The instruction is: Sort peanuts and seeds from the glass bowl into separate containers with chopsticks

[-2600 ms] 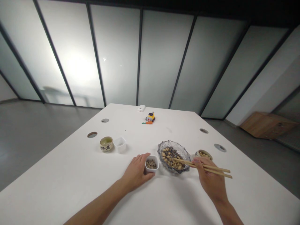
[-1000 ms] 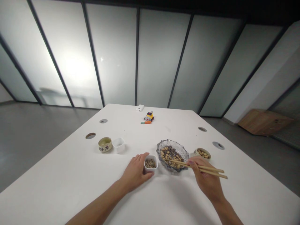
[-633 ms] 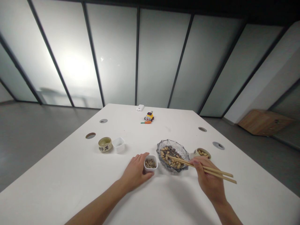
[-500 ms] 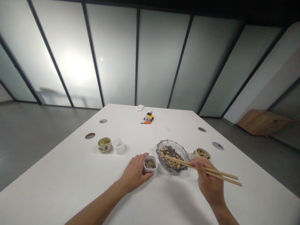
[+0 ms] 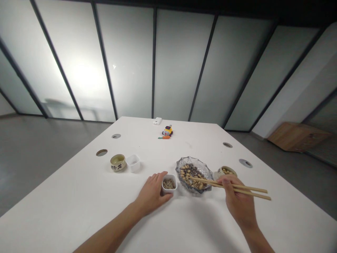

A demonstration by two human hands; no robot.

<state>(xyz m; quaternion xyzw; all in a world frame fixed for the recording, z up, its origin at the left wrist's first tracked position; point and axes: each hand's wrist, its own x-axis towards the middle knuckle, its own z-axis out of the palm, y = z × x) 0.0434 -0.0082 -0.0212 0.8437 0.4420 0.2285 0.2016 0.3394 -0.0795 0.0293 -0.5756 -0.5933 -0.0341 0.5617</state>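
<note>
My left hand is wrapped round the left side of a small white square cup that stands on the table. Striped seeds, which look like sunflower seeds, lie inside it. In my right hand is a pair of wooden chopsticks, their tips over the nuts in a clear faceted glass bowl. That bowl holds pale nuts and dark seeds mixed together. Whether the tips pinch anything is too small to tell. Behind my right hand, partly hidden, sits a ceramic bowl with pale nuts.
To the left stand a ceramic bowl with dark lettering and a white plastic cup. Farther back lie a yellow toy vehicle, an orange carrot-like piece and a white box. Round holes pierce the white table.
My right hand and the chopsticks have shifted slightly right, with the chopsticks' rear ends raised and their tips still over the glass bowl. The left hand stays on the cup.
</note>
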